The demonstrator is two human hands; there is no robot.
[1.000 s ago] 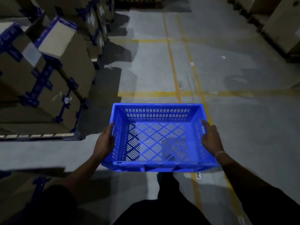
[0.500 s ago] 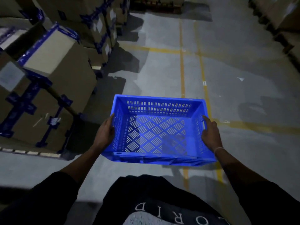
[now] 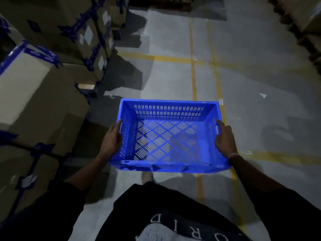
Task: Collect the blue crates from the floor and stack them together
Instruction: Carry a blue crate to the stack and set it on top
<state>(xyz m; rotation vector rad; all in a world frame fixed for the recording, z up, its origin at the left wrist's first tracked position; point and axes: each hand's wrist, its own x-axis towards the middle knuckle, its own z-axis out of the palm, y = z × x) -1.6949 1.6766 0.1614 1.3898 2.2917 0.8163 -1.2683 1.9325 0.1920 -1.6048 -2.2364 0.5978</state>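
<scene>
I've got 1 blue crate (image 3: 166,136) w/ both hands, left hand (image 3: 111,141) & right hand (image 3: 225,139) gripping its side walls; best kept level, clear of boxes (image 3: 34,94) on my left.

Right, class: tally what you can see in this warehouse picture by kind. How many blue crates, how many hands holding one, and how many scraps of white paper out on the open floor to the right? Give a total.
Blue crate: 1
Hands gripping its side handles: 2, left hand and right hand
White paper scrap on the floor: 1
Total: 4
</scene>
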